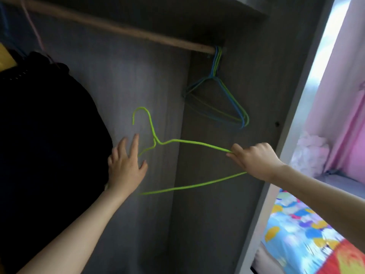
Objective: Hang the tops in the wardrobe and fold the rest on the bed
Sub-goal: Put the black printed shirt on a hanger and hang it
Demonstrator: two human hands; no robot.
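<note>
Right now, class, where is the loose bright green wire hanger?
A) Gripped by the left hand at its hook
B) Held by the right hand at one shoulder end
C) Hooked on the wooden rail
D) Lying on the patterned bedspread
B: the right hand pinches the bright green wire hanger at its shoulder end, its hook hanging free below the wooden rail, while the left hand is spread open.
</note>
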